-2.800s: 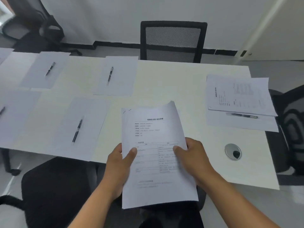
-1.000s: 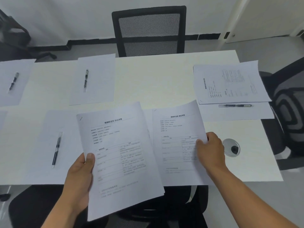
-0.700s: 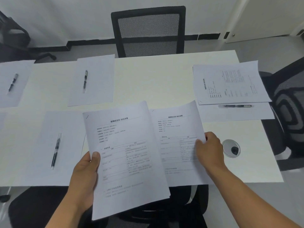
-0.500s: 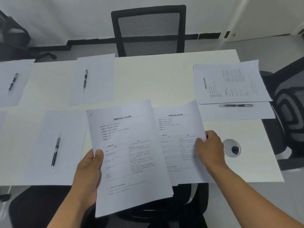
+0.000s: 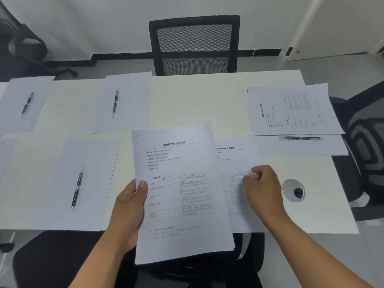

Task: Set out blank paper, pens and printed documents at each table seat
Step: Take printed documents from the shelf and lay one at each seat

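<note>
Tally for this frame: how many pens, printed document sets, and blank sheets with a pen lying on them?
Pens: 4
Printed document sets: 3
Blank sheets bearing a pen: 4
Total: 11
</note>
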